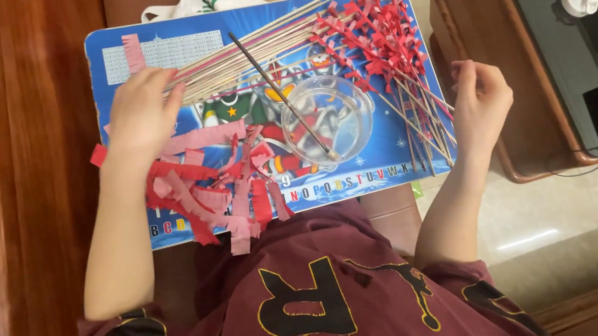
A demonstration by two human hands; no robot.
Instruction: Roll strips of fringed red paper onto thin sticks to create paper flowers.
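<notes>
the left hand [139, 110] lies palm down on the near ends of a bundle of plain bamboo sticks [245, 46], fingers curled over them but not plainly pinching one; whether that grip is closed on a stick i cannot tell. the sticks fan away from the grip across a blue cartoon-printed board [384, 146] that serves as the bench on the lap. just under the wrist and toward the body sits a loose heap of red and pink fringed paper strips [214, 190], some hanging over the board's near edge.

right of that grip stands a clear round bowl [327, 119]. it seems to hold a little clear liquid, though i cannot tell for sure, and a dark thin brush [282, 97] leans in it, tip at the bottom and handle slanting out over the plain sticks.

beyond the bowl lie finished sticks with red paper wrapped tops [381, 35], their bare ends pointing toward the right hand [480, 94]. that hand hovers off the board's right edge, fingers loosely curled together on nothing visible.

risks, as i judge them: dragging a stick out from under the brush handle could tip the bowl and wet the paper; the overhanging strips could slide off the lap.
</notes>
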